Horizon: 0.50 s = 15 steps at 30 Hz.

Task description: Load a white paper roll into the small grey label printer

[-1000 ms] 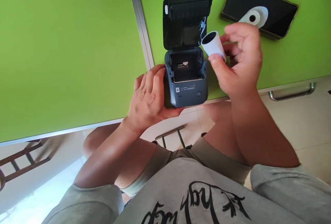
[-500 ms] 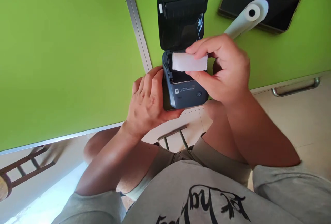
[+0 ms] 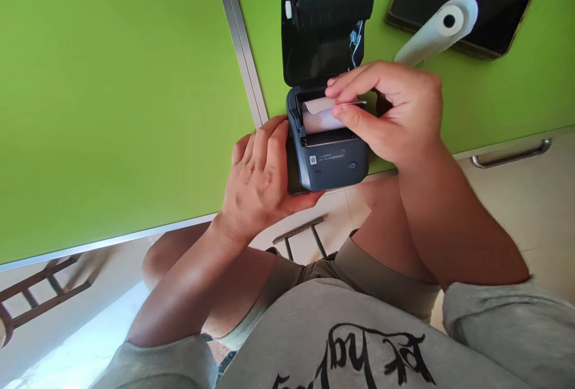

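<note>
A small dark blue label printer [image 3: 330,164] sits at the table's front edge with its black lid [image 3: 326,35] swung up. Wrapped around the printer's left side and front corner is my left hand [image 3: 258,179], closed on it. Inside the printer's compartment lies a white paper roll [image 3: 321,120]. My right hand [image 3: 395,107] reaches over the printer's right side and pinches the loose end of the roll's paper between thumb and fingers. The roll's right end is hidden behind this hand.
Behind my right hand, a longer white paper roll [image 3: 426,35] stands in front of a black phone [image 3: 458,5] on the green table [image 3: 112,89]. A metal strip [image 3: 240,41] crosses the tabletop. Below the edge is a metal handle [image 3: 512,155]; a stool [image 3: 40,293] is at lower left.
The paper roll has gone down into the printer's compartment, and its loose end is now lifted in my right hand. My left hand keeps its hold. The view has shifted slightly.
</note>
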Tool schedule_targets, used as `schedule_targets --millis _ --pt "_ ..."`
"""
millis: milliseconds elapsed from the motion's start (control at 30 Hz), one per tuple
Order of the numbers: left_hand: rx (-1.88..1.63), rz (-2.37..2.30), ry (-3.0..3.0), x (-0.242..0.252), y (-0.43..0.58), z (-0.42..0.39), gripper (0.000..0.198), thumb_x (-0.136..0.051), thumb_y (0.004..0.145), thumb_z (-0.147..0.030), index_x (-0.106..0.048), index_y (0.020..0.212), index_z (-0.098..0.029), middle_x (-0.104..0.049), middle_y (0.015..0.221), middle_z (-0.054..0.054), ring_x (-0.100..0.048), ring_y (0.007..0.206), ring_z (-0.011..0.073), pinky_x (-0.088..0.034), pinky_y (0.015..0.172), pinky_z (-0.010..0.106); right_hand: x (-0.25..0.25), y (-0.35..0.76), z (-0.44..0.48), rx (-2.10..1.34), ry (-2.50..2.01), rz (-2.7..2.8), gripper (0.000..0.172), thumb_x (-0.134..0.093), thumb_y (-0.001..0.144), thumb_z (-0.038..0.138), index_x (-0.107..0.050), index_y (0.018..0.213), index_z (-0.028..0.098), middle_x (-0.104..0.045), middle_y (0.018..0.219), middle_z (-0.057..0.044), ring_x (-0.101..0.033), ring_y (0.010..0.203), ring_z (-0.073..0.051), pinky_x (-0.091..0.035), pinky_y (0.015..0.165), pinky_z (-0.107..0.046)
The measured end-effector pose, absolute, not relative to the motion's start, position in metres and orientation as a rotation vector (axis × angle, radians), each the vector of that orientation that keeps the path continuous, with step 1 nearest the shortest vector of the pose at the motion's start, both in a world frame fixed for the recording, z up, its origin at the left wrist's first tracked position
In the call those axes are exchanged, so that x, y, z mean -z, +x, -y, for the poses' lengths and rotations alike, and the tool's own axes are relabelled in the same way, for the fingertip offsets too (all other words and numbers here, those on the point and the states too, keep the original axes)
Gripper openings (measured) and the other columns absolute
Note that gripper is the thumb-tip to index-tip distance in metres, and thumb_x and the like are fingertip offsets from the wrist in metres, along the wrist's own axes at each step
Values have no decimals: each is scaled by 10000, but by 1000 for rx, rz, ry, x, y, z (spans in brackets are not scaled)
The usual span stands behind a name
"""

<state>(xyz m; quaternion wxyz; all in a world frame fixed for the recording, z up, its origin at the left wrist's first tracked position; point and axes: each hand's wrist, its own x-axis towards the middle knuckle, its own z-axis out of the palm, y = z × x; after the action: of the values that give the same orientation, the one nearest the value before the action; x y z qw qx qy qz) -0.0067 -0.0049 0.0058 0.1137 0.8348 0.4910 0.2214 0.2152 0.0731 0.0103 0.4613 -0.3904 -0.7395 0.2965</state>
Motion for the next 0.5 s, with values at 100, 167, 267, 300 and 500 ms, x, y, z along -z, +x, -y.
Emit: schedule_targets --millis 100,167,267,300,500 --pt "-683 -1435 2433 -5 -6 6 990 -687 861 -759 -367 1535 -108 -606 1479 259 -605 1384 375 -459 1120 461 -12 218 -67 -761 -947 1830 43 -740 829 305 -710 798 304 -776 952 16 -757 998 -232 -645 1006 -490" --pt "-704 -1428 2430 -5 -7 6 1023 -717 852 -734 -330 1569 -116 -600 1484 257 -599 1389 382 -456 1119 465 -15 223 -63 -807 -944 1901 25 -741 798 302 -717 793 306 -771 1051 4 -733 1076 -249 -623 1051 -513" --pt "-667 -1398 2477 -5 -9 7 914 -763 857 -649 -372 1578 -245 -559 1530 222 -580 1401 387 -456 1094 488 -19 230 -60 -888 -877 2032 24 -749 781 315 -736 800 321 -742 1189 16 -677 1232 -259 -524 1199 -536" --pt "-627 -1393 2497 -6 -9 7 843 -775 861 -619 -416 1557 -308 -538 1548 203 -568 1409 385 -456 1083 498 -18 231 -60 -901 -827 2056 19 -749 789 331 -740 805 327 -730 1222 25 -654 1280 -258 -482 1242 -535" --pt "-553 -1343 2517 -6 -13 5 617 -749 908 -600 -534 1469 -459 -468 1580 156 -527 1412 385 -442 1070 535 0 231 -63 -753 -888 1819 271 -547 950 558 -697 908 337 -688 1157 -12 -648 1222 -247 -537 1151 -483"
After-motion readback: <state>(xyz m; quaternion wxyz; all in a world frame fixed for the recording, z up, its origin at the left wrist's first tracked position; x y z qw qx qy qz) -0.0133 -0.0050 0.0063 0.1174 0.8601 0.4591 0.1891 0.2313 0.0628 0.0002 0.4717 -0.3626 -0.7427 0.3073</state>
